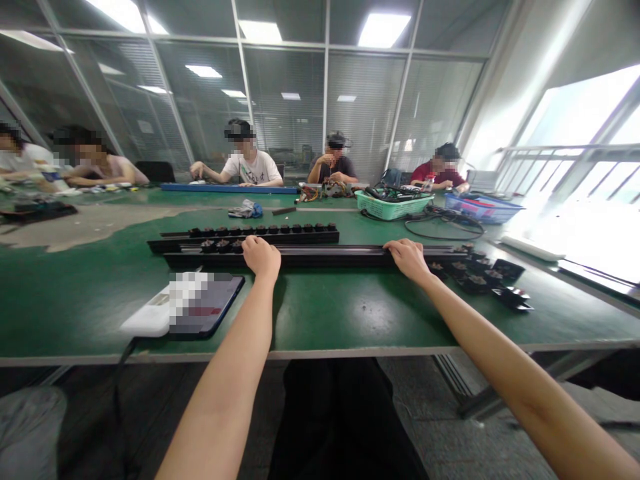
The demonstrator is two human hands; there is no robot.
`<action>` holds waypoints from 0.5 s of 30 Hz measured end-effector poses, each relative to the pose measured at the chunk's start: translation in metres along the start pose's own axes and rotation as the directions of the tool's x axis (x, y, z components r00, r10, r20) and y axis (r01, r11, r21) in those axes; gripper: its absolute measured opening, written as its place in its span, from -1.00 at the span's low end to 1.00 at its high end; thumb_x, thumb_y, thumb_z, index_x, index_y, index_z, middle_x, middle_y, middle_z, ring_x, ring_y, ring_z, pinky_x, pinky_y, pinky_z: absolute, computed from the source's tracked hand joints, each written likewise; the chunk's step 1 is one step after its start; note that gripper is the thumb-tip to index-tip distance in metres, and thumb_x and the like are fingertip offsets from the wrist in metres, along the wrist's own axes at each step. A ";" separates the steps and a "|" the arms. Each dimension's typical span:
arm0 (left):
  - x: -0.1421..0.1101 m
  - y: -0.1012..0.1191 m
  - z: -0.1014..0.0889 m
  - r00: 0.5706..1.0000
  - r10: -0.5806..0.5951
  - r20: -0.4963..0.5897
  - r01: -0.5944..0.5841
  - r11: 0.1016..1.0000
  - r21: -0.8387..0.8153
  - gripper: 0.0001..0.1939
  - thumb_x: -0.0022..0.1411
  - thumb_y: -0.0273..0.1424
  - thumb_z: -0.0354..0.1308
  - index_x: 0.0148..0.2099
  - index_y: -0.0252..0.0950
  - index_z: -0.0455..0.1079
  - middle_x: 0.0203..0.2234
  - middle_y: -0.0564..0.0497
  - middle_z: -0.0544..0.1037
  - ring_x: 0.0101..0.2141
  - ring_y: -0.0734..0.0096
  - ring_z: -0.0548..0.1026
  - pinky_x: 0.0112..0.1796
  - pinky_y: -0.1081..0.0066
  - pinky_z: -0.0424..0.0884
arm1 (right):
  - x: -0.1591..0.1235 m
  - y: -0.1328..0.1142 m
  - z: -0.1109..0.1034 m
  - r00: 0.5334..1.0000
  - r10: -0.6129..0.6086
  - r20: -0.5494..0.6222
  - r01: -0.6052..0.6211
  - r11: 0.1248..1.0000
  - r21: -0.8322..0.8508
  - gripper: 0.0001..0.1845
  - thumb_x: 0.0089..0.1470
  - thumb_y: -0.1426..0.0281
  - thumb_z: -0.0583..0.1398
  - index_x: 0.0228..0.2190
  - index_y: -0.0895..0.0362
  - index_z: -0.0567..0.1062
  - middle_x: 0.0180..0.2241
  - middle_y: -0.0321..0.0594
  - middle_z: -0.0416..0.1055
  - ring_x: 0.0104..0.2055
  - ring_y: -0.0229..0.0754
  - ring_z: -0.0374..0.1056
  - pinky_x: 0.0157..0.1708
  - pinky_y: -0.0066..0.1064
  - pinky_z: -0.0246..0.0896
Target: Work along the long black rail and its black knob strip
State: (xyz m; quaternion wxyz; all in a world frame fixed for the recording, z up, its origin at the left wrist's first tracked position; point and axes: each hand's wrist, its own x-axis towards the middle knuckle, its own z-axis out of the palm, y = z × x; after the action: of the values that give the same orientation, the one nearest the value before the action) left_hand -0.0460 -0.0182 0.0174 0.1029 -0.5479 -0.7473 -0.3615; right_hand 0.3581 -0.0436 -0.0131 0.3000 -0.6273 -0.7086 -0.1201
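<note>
Two hands, the left hand (261, 259) and the right hand (407, 260), clasp a stiff, probably heavy black rail (320, 257) from above, best held well apart.

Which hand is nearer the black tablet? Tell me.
Left. The left hand sits just beyond the far right corner of the black tablet; the right hand lies much farther right.

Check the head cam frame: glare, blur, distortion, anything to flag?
Head view: windows blown out white at right, overhead light glaring on the green table, wide-angle bowing along its front edge, mosaic blur over the dark tablet.
</note>
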 end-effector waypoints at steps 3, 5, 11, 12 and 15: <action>0.000 0.000 0.000 1.000 0.002 -0.001 -0.002 1.000 0.000 -0.56 0.33 -0.50 -0.02 0.17 -0.56 0.43 0.19 -0.40 0.41 0.24 -0.12 0.31 0.24 0.08 0.34 | 0.001 0.001 -0.002 1.000 0.002 0.000 -0.002 1.000 -0.011 -0.54 0.37 0.37 0.00 -0.03 -0.01 0.69 -0.13 -0.01 0.55 0.00 0.07 0.36 0.12 -0.08 0.03; 0.000 0.001 0.000 1.000 0.001 -0.002 -0.001 1.000 0.002 -0.57 0.33 -0.50 -0.02 0.16 -0.56 0.44 0.19 -0.40 0.41 0.24 -0.13 0.31 0.23 0.08 0.35 | 0.001 0.002 -0.004 1.000 0.001 0.000 -0.001 1.000 -0.029 -0.55 0.36 0.37 0.01 -0.05 -0.02 0.70 -0.13 -0.01 0.56 -0.01 0.07 0.35 0.11 -0.08 0.02; -0.001 0.002 -0.002 1.000 0.005 0.001 -0.005 1.000 -0.004 -0.58 0.33 -0.49 -0.02 0.15 -0.52 0.45 0.18 -0.39 0.41 0.24 -0.13 0.31 0.23 0.06 0.35 | -0.001 0.003 -0.011 1.000 0.028 0.004 -0.028 0.999 -0.039 -0.55 0.33 0.38 0.03 -0.08 -0.04 0.71 -0.14 -0.01 0.57 -0.01 0.09 0.32 0.08 -0.05 -0.02; -0.001 0.002 -0.003 1.000 0.007 0.004 -0.007 1.000 -0.003 -0.58 0.34 -0.49 -0.02 0.15 -0.53 0.46 0.18 -0.39 0.41 0.24 -0.14 0.31 0.23 0.06 0.35 | -0.001 0.004 -0.011 0.999 0.038 0.002 -0.038 0.999 -0.039 -0.56 0.32 0.37 0.03 -0.09 -0.04 0.71 -0.15 -0.02 0.57 -0.01 0.09 0.32 0.07 -0.05 -0.03; -0.002 0.002 -0.003 1.000 0.008 0.002 -0.008 1.000 -0.005 -0.58 0.33 -0.49 -0.02 0.14 -0.53 0.46 0.18 -0.39 0.41 0.24 -0.14 0.31 0.23 0.06 0.35 | -0.001 0.007 -0.013 0.998 0.069 -0.006 -0.069 0.997 -0.044 -0.58 0.28 0.35 0.05 -0.13 -0.03 0.72 -0.18 -0.03 0.56 -0.03 0.09 0.31 0.05 -0.05 -0.03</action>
State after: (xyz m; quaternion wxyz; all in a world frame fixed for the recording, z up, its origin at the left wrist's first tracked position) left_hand -0.0443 -0.0212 0.0197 0.1022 -0.5517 -0.7444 -0.3621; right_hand 0.3682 -0.0500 -0.0045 0.2918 -0.6576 -0.6829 -0.1267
